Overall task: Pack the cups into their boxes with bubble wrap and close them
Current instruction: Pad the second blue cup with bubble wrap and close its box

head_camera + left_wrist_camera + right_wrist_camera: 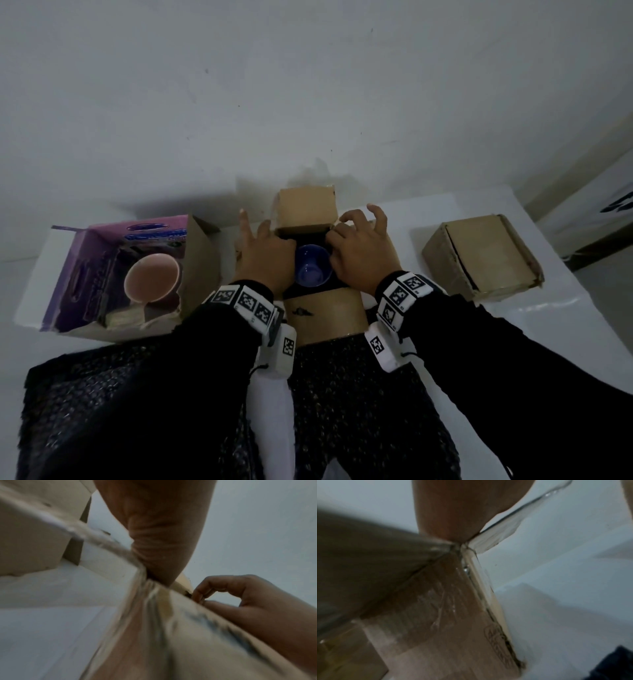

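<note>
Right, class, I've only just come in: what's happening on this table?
A person is packing cups. Both hands work at the open middle cardboard box, the left hand on its left edge and the right hand on its right, with a blue cup sitting inside. A pink cup lies in the open purple box; the cardboard box on the right looks closed. Black bubble wrap lies in front.

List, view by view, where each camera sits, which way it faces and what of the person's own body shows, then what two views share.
Head: worn on the head, looks forward and down at the table; the left hand and right hand flank the open middle box holding a blue cup.
Left wrist: looks along the left palm over the box's edge; the right hand shows beyond.
Right wrist: looks along the right palm at a box corner.
Shared: head and left wrist both show the right hand.
</note>
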Demonstrator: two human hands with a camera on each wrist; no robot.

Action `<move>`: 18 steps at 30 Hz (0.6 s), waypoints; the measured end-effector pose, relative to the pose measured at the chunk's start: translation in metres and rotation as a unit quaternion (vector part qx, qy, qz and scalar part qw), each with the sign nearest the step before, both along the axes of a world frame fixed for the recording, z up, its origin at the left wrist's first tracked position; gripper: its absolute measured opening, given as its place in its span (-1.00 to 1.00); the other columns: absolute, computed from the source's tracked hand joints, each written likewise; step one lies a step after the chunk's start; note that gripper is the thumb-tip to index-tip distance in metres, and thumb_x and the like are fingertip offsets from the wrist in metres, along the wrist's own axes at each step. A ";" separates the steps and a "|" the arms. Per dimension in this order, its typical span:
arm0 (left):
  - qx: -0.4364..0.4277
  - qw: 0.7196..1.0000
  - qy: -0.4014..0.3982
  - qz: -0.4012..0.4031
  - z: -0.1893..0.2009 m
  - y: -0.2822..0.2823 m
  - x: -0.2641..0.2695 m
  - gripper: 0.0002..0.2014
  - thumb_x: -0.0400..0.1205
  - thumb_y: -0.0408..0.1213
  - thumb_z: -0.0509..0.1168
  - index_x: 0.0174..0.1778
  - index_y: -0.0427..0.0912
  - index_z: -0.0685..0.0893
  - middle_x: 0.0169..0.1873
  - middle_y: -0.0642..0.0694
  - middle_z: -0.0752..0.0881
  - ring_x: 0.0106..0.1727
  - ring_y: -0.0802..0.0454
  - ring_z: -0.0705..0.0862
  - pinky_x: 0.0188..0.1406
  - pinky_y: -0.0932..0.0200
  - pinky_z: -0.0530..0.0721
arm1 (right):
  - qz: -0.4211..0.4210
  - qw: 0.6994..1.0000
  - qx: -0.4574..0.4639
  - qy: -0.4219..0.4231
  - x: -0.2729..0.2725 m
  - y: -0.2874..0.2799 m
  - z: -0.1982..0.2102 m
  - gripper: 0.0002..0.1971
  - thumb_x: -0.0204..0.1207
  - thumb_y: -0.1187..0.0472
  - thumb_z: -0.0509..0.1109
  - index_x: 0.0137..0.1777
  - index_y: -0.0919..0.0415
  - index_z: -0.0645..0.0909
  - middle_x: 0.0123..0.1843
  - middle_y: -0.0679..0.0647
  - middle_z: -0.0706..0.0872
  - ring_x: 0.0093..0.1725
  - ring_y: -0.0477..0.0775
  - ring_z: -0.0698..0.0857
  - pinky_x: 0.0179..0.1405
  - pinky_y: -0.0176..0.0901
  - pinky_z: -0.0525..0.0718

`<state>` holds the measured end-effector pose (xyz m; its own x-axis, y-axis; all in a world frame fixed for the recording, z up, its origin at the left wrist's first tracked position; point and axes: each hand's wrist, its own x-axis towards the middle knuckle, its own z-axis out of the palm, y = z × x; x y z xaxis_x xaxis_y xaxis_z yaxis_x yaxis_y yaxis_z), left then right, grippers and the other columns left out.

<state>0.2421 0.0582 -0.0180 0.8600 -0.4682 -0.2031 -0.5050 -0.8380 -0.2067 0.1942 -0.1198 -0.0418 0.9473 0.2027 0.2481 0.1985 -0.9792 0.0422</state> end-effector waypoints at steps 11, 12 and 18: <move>0.017 0.992 -0.101 -0.070 -0.017 0.025 -0.012 -0.66 0.59 -0.09 0.13 0.18 -0.01 0.72 0.28 -0.01 0.62 0.62 -0.25 0.19 0.42 -0.53 -0.53 | 0.019 0.998 -0.012 0.064 -0.004 -0.005 -0.002 -0.60 0.41 0.07 0.05 -0.25 0.06 0.76 -0.05 -0.04 0.80 0.25 0.20 0.61 0.49 0.35 0.04; 0.004 0.995 -0.086 -0.058 -0.021 0.024 -0.011 -0.62 0.61 -0.08 0.11 0.27 -0.03 0.67 0.37 -0.04 0.52 0.63 -0.27 0.14 0.43 -0.54 -0.51 | 0.014 0.996 -0.027 0.080 -0.002 -0.003 -0.003 -0.61 0.42 0.07 0.06 -0.23 0.07 0.76 -0.01 0.01 0.80 0.25 0.20 0.61 0.49 0.35 0.03; -0.159 0.985 -0.058 -0.023 -0.023 0.025 -0.009 -0.54 0.54 -0.06 0.21 0.35 -0.10 0.57 0.38 -0.11 0.46 0.38 -0.21 0.39 0.28 -0.17 0.42 | -0.019 0.989 -0.089 0.118 0.001 0.009 0.007 -0.85 0.33 0.16 0.32 -0.22 0.04 0.73 -0.03 0.04 0.77 0.26 0.21 0.59 0.48 0.34 0.12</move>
<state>0.2330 0.0836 -0.0409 0.8447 -0.5320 0.0583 -0.5331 -0.8461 0.0032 0.1953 -0.1112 -0.0345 0.9822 0.1870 -0.0179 0.1873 -0.9673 0.1712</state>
